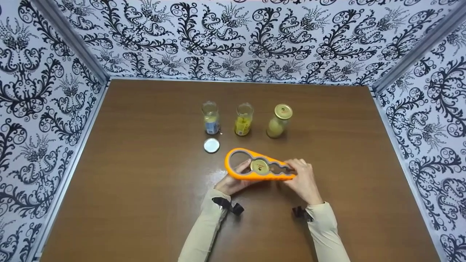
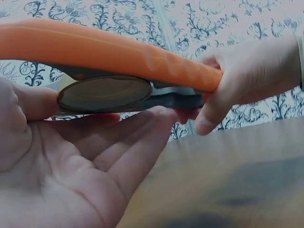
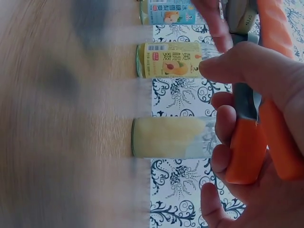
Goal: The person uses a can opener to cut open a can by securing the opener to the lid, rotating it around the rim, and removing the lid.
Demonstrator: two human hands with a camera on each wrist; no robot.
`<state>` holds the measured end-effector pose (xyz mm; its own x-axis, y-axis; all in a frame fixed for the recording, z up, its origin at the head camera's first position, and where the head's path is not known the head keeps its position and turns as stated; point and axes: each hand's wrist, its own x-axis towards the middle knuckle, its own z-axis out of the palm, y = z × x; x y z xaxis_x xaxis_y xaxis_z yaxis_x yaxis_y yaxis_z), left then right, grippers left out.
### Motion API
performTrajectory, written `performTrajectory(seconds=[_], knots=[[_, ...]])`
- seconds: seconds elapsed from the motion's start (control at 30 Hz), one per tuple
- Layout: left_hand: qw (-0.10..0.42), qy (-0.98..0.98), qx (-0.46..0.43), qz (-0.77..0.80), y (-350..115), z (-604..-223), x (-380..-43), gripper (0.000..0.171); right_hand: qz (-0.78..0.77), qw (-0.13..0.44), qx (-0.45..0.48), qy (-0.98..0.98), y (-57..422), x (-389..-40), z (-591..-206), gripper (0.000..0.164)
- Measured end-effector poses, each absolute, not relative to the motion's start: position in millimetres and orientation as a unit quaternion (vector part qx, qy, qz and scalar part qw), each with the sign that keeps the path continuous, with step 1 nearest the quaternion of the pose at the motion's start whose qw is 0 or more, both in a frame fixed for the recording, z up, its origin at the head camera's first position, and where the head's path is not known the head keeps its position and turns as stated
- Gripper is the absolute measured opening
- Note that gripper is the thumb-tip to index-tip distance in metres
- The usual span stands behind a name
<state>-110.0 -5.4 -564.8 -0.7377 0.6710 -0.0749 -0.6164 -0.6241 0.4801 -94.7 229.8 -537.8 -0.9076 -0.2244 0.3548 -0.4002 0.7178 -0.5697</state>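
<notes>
An orange jar opener (image 1: 260, 177) with grey-lined openings is held above the table. My right hand (image 1: 304, 178) grips its narrow handle end, fingers and thumb wrapped around both arms. A gold jar lid (image 1: 259, 166) sits in the opener's middle opening. From below, my left hand (image 1: 233, 183) has its thumb against the lid's rim, pinching it toward the fingers. The left wrist view shows the lid's underside (image 2: 107, 94), with no jar below it, and the left fingers stretched under the opener.
Behind the hands stand an open jar with a blue label (image 1: 211, 123), an open jar with a yellow label (image 1: 243, 123) and a gold-lidded jar (image 1: 275, 127) of pale contents. A loose lid (image 1: 211, 145) lies pale side up on the brown table (image 1: 145, 153). Patterned walls enclose three sides.
</notes>
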Motion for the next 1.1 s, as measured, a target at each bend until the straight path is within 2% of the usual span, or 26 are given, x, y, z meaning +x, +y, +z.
performTrajectory(seconds=[0.17, 0.3, 0.53, 0.73, 0.83, 1.03, 1.1], knots=[[0.369, 0.229, 0.069, 0.898, -5, -564, -111, 0.056, 0.341, 0.13, 0.165, -0.916, 228, -96, -536, 0.041], [0.37, 0.212, 0.034, 0.904, -5, -564, -111, 0.059, 0.353, 0.119, 0.163, -0.914, 226, -96, -534, 0.041], [0.329, 0.253, 0.028, 0.909, -7, -569, -111, 0.058, 0.345, 0.125, 0.174, -0.914, 226, -97, -532, 0.042], [0.309, 0.313, 0.053, 0.897, -11, -573, -113, 0.075, 0.344, 0.134, 0.172, -0.913, 231, -97, -532, 0.042], [0.307, 0.335, 0.076, 0.888, -15, -575, -115, 0.07, 0.347, 0.139, 0.17, -0.912, 235, -97, -531, 0.044], [0.307, 0.391, 0.1, 0.862, -27, -577, -122, 0.046, 0.354, 0.147, 0.149, -0.911, 247, -95, -532, 0.048], [0.301, 0.422, 0.095, 0.85, -31, -576, -125, 0.044, 0.354, 0.149, 0.135, -0.913, 252, -94, -533, 0.049]])
